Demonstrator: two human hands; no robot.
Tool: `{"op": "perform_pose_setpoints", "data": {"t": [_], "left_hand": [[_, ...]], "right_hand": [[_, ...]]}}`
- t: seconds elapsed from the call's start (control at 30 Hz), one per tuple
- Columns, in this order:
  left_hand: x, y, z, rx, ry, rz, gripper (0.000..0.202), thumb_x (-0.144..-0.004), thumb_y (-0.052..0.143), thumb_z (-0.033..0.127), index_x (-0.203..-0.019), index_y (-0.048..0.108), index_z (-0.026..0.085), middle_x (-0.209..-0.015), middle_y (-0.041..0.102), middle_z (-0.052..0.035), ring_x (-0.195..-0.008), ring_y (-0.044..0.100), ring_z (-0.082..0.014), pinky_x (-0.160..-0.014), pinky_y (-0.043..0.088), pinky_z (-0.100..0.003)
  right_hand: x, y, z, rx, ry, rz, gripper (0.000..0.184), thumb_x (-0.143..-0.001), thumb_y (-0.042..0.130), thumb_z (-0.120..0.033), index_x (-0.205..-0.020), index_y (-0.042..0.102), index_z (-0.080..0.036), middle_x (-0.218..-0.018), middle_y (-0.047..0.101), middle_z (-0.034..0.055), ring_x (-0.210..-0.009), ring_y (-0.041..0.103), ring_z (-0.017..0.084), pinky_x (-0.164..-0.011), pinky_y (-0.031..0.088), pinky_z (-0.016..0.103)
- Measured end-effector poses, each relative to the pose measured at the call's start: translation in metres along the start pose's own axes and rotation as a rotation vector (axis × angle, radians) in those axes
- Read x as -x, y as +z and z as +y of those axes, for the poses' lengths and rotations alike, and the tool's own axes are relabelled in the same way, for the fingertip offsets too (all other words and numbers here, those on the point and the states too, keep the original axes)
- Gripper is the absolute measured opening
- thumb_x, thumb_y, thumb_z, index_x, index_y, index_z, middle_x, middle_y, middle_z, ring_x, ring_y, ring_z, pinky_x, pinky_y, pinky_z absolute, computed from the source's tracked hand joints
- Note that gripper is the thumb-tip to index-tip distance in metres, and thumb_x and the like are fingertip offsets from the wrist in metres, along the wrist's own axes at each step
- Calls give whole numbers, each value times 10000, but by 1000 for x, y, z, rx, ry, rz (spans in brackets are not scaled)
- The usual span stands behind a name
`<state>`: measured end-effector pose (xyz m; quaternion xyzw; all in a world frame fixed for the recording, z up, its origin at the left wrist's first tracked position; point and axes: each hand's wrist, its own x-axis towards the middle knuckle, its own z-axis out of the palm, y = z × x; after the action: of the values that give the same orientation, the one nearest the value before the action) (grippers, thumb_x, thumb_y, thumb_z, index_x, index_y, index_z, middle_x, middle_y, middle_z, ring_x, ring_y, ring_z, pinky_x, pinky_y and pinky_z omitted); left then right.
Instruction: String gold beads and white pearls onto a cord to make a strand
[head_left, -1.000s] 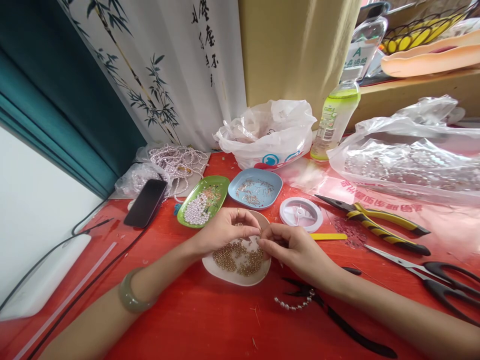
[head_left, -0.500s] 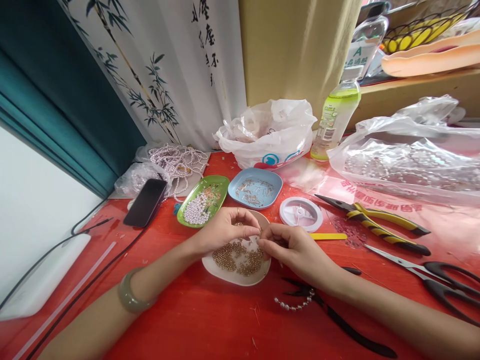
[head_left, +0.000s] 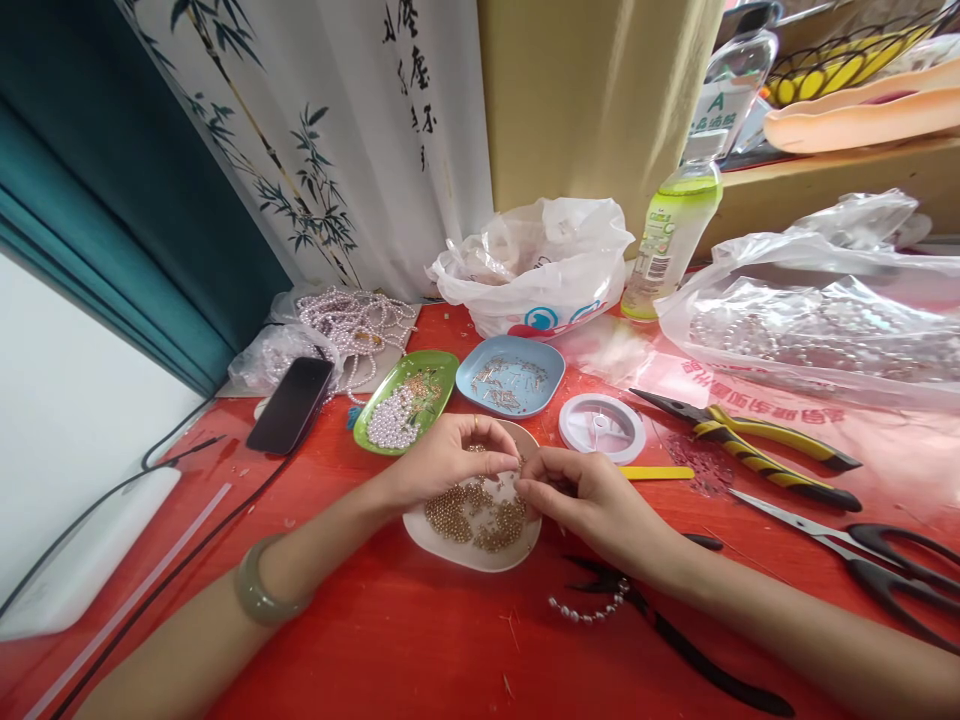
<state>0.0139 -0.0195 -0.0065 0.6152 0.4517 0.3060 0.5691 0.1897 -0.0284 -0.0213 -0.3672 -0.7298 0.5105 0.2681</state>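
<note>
My left hand [head_left: 459, 452] is closed in a pinch over a white dish [head_left: 427, 540]. My right hand [head_left: 574, 485] faces it, thumb and forefinger pressed together, and the fingertips of both nearly meet. Whatever they pinch is too small to make out. Small gold beads [head_left: 476, 515] lie in the dish below. Under my right forearm is a short string of silvery beads [head_left: 589, 612], beside black-handled pliers [head_left: 697, 650] partly hidden by the arm.
Behind the hands stand a green tray [head_left: 365, 430] of pearly beads and a blue tray [head_left: 517, 350] of small metal pieces. A white spool [head_left: 601, 428], yellow-black pliers [head_left: 765, 450] and scissors [head_left: 862, 550] lie rightward. A phone [head_left: 291, 405] is on the left.
My left hand and forearm have shifted very slightly. Otherwise the hands keep their pinch over the dish, and the things on the table stay put.
</note>
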Motion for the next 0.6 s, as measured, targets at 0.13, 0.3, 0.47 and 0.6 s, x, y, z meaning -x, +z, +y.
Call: {"op": "perform_pose_setpoints", "data": {"t": [0.13,0.3,0.47,0.6], "left_hand": [[0,0,-1,-19,-22,0,119,-674,645,227,-722,601,127,-688,589,-8,-618,536,-95,-598,426,-233],[1,1,0,19,-18,6,119,-683,640,232,-723,597,128,-696,586,-4,-620,531,-88,-599,435,-225],[0,2,1,23,5,19,118,-700,626,237,-718,594,125,-697,583,-7,-620,525,-84,-600,449,-218],[0,2,1,21,-1,15,115,-696,629,234,-716,593,127,-688,581,-7,-615,524,-86,-601,455,-220]], "right_hand": [[1,0,2,-31,-30,38,186,-810,459,-241,-662,534,-157,-609,562,5,-568,495,112,-523,391,226],[0,1,3,-79,-24,33,187,-811,465,-263,-681,545,-155,-622,586,11,-586,526,120,-540,409,231],[0,1,2,-50,-9,15,184,-800,467,-247,-660,542,-153,-610,570,11,-574,513,121,-535,401,234],[0,0,1,-29,-7,-3,174,-793,467,-220,-653,546,-154,-602,569,7,-572,508,120,-542,400,233]]}}
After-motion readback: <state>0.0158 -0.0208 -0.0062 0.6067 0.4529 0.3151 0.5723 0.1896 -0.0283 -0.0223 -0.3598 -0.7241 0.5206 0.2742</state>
